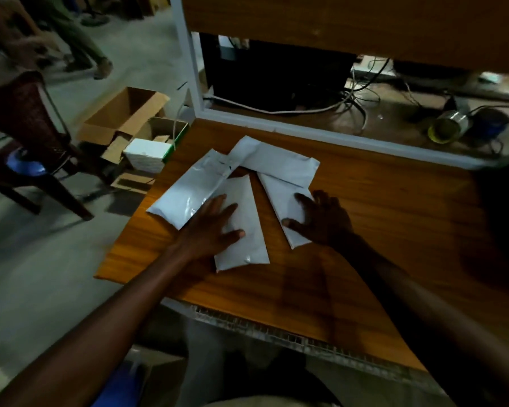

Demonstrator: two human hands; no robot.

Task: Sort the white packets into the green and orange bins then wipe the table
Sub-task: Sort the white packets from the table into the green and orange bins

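Observation:
Several white packets lie in a loose fan on the wooden table [379,236]. My left hand [215,227] rests flat with spread fingers on the middle packet [247,245], its fingertips reaching the edge of the left packet [185,192]. My right hand [321,221] lies with fingers spread on the right packet [282,198]. A further packet [279,160] lies across the back of the pile. No green or orange bin is in view.
A white frame rail [335,136] borders the table's far edge, with cables and tape rolls [447,127] beyond. Left of the table on the floor are open cardboard boxes [124,116], a white box [147,154] and a dark chair [27,127]. A person's legs are at top left.

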